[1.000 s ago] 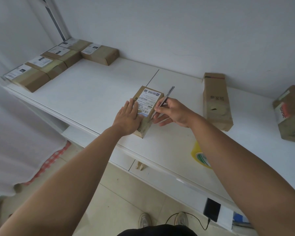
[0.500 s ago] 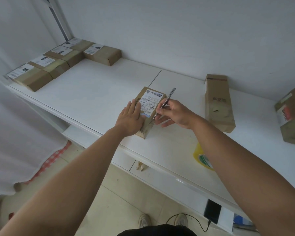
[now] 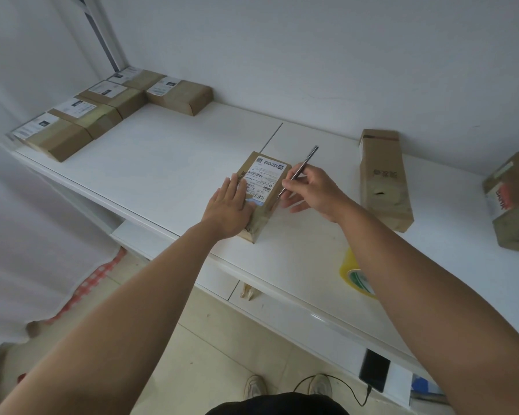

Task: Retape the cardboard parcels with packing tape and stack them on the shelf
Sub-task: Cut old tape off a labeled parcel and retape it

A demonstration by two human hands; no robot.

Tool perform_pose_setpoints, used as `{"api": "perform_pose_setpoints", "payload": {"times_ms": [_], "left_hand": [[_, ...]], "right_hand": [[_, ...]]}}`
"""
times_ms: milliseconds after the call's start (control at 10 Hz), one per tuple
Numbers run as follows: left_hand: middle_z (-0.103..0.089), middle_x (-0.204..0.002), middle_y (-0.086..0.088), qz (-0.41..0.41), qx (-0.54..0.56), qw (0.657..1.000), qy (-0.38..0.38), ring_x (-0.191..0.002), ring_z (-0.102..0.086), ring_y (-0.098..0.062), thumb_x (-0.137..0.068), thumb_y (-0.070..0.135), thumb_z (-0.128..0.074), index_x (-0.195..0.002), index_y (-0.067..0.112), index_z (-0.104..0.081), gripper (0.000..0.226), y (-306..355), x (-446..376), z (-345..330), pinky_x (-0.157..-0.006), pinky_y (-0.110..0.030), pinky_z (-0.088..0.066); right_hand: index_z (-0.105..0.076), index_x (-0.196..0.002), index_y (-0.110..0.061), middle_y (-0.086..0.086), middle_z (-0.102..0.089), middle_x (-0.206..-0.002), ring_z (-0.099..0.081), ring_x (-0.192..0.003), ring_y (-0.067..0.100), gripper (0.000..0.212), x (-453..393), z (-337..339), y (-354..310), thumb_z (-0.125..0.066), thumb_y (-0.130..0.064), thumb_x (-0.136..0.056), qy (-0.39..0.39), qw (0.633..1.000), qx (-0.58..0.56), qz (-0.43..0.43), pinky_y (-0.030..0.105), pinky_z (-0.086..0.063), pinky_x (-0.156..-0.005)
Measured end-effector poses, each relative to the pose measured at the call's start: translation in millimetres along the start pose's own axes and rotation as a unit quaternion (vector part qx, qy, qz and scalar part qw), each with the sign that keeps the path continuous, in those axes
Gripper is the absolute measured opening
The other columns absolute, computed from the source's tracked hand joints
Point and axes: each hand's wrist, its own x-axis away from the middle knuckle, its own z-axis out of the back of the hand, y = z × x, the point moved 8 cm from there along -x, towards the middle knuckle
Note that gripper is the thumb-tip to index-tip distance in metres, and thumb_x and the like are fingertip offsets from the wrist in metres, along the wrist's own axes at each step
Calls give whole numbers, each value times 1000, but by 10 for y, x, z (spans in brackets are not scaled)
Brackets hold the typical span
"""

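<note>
Left hand (image 3: 228, 209) lies flat, fingers straight, pressing on the near end of the small parcel (image 3: 262, 187) in the middle of the table (image 3: 162, 172). Right hand (image 3: 315, 190) pinches a thin metal tool (image 3: 300, 170), looks like a pen or blade, can't tell which; its tip meets the parcel's right edge beside the label (image 3: 265, 175).

Step in hand, my guess: cutting or scoring tape along that edge, or marking it. To do it well: keep the left palm down firm so the parcel can't slide, keep its fingers clear of the tip, run the tool along the edge, not into the label, with light pressure so the cardboard doesn't tear.

Tape roll (image 3: 355, 272) sits near the front edge of the table, partly hidden by the right forearm, within reach for resealing.

Containers: all parcels look closed, contents not visible. Five labelled parcels (image 3: 102, 112) sit close together at the far left corner. Tall box (image 3: 382, 178) lies by the wall to the right, with a small hole in its face; another box (image 3: 514, 202) at the far right.
</note>
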Motion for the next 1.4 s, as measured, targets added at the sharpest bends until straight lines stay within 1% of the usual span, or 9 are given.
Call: {"api": "perform_pose_setpoints", "payload": {"times_ms": [100, 200, 400, 700, 900, 1000, 1100, 1300, 1400], "left_hand": [[13, -166, -9, -1, 2, 1000, 1, -153, 12, -24, -107, 41, -21, -159, 12, 2, 64, -3, -1, 4, -123, -38, 2], [13, -166, -9, -2, 0, 1000, 0, -153, 12, -24, -107, 42, -20, -159, 12, 3, 64, -8, -2, 0, -124, -38, 2], [12, -166, -10, -1, 1, 1000, 5, -153, 11, -24, -107, 40, -21, -159, 12, 1, 63, -17, -14, -3, -124, -38, 1], [11, -166, -8, 3, 3, 1000, 1, -153, 11, -24, -107, 40, -22, -159, 13, 2, 63, -23, -12, -9, -123, -37, 2], [11, -166, -7, 1, 12, 1000, 3, -153, 10, -24, -106, 41, -21, -159, 12, 0, 64, -16, -11, 2, -124, -38, 1], [6, -166, -12, 5, 1, 1000, 15, -153, 10, -28, -91, 57, 1, -158, 6, -10, 84, -73, -72, 26, -125, -43, 1], [-6, -163, -22, 6, -8, 1000, 24, -151, 3, -38, -92, 49, 3, -150, -2, -26, 82, -57, -92, 62, -123, -47, -2], [12, -166, -10, 31, -17, 999, 34, -153, 11, -26, -97, 67, -28, -159, 9, 3, 90, 15, -15, 10, -124, -41, -1], [13, -166, -12, 22, -16, 999, 29, -153, 12, -26, -94, 69, -37, -158, 8, 5, 98, -2, -13, 38, -124, -41, -1]], "right_hand": [[-57, -88, -16, 15, -70, -72, -70, -62, 31, 9, -8, 143, -51, -56, -15, -97, 85, 995, 40, 44, 34, -57, -59], [-57, -99, -14, 15, -69, -68, -70, -58, 31, 14, 4, 110, -51, -44, -17, -101, 87, 980, 165, 62, 34, -57, -56], [-36, -90, -16, 10, -71, -90, -71, -63, 26, 18, 53, -279, 211, -51, -23, -94, -108, 953, 279, -47, 38, -58, -64], [-36, -91, -16, 12, -57, -91, -61, -67, 18, 35, 61, -286, 153, -65, 3, -89, -159, 977, 137, -29, 32, -55, -67], [-40, -97, -11, 10, -57, -89, -63, -58, 11, 28, 11, -278, 198, -63, 2, -90, -129, 973, 194, 5, 26, -52, -59], [-38, -89, -17, 11, -58, -86, -59, -53, 9, 30, 39, -192, 177, -60, 4, -90, -109, 973, 200, 20, 23, -49, -56], [-37, -88, -16, 11, -59, -87, -60, -55, 12, 30, 83, -16, 203, -61, 4, -90, -89, 976, 197, 21, 24, -49, -56], [-37, -89, -18, 8, -57, -86, -60, -56, 14, 31, 111, -29, 304, -59, 5, -91, -105, 971, 215, 6, 24, -48, -56], [-39, -98, -13, 7, -59, -86, -59, -54, 8, 24, 80, -89, 431, -56, 3, -91, -126, 956, 264, -24, 24, -49, -58]]}}
